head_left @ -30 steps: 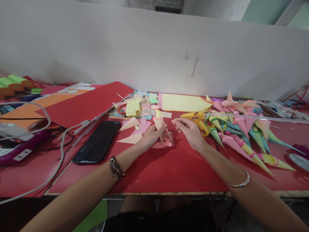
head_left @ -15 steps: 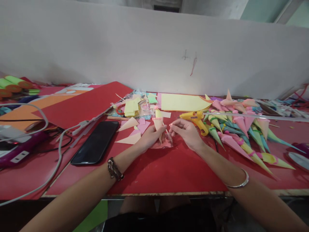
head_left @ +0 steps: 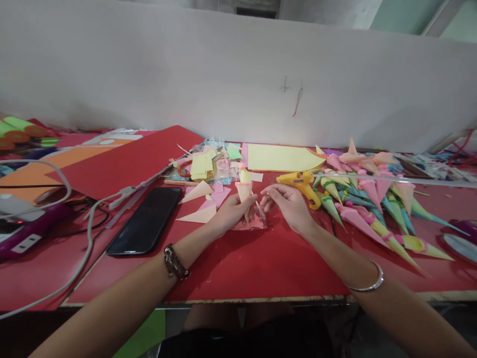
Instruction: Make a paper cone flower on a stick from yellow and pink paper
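Observation:
My left hand (head_left: 233, 211) is closed on a small peach paper cone (head_left: 244, 190) with a yellow top, a pink band and a pink ball at its tip. A thin pale stick shows beside the cone. Below it, a clear plastic bag (head_left: 257, 220) with pink bits lies on the red table. My right hand (head_left: 285, 203) is just right of the cone, thumb and fingertips pressed together; anything between them is too small to make out. Right behind it lies a yellow glue gun (head_left: 303, 186).
Many coloured paper cones (head_left: 367, 214) are heaped at the right. A black phone (head_left: 147, 221), cables and a purple power strip (head_left: 32, 233) lie left. Paper scraps (head_left: 203, 164) and yellow sheets (head_left: 279, 157) are behind the hands, before a pale wall.
The pink dot seen at my right fingertips no longer shows there. The cone and my left hand have hardly moved.

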`<action>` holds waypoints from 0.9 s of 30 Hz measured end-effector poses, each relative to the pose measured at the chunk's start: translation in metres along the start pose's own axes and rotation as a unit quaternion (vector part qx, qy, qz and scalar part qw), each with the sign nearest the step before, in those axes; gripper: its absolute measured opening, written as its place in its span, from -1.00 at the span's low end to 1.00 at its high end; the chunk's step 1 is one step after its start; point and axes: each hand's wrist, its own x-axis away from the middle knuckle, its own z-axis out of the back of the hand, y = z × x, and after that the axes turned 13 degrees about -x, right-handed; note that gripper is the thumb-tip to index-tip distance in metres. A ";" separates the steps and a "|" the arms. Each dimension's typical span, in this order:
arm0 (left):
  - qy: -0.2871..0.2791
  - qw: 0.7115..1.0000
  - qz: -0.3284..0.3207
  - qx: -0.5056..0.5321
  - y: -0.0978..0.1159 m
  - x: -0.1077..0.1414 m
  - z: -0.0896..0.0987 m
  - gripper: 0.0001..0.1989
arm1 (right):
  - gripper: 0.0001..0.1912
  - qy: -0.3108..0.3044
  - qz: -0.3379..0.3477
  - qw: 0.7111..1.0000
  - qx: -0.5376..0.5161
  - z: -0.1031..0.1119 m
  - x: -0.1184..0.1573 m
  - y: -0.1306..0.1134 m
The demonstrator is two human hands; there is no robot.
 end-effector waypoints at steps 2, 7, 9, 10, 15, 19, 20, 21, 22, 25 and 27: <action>-0.001 1.000 0.001 0.005 0.000 0.000 0.000 -0.63 | -0.81 -0.004 0.015 1.000 0.018 0.000 0.000 -0.001; -0.002 1.000 -0.004 0.011 -0.001 0.000 0.000 -0.65 | -0.82 0.009 0.019 1.000 0.019 0.001 -0.002 0.001; -0.003 1.000 -0.007 0.006 -0.002 -0.001 0.000 -0.64 | -0.80 0.009 0.007 1.000 0.004 0.000 -0.002 0.002; -0.002 1.000 -0.007 0.003 -0.002 -0.001 0.000 -0.63 | -0.80 0.009 0.004 1.000 -0.001 0.000 -0.002 0.002; -0.002 1.000 -0.013 0.008 -0.002 -0.001 -0.001 -0.63 | -0.85 0.014 0.004 1.000 -0.021 0.001 -0.002 0.003; -0.012 1.000 -0.022 0.017 -0.002 0.000 0.000 -0.63 | -0.80 0.029 -0.005 0.999 -0.039 -0.001 0.000 0.001; -0.016 0.999 -0.025 0.016 -0.003 0.000 0.000 -0.62 | -0.81 0.028 -0.003 0.999 -0.037 -0.001 0.000 0.000; -0.020 0.999 -0.027 0.013 -0.003 0.000 0.000 -0.62 | -0.83 0.026 0.004 0.999 -0.029 -0.001 0.000 -0.001; -0.021 0.999 -0.030 0.010 -0.003 0.000 0.000 -0.63 | -0.85 0.023 0.015 1.000 -0.013 -0.001 0.000 -0.001; -0.014 0.999 -0.035 0.008 -0.002 0.000 -0.001 -0.66 | -0.89 0.031 0.066 0.996 0.050 0.000 0.000 -0.003; -0.010 0.999 -0.044 0.015 -0.001 0.001 -0.001 -0.68 | -0.92 0.042 0.087 0.993 0.072 0.001 0.000 -0.003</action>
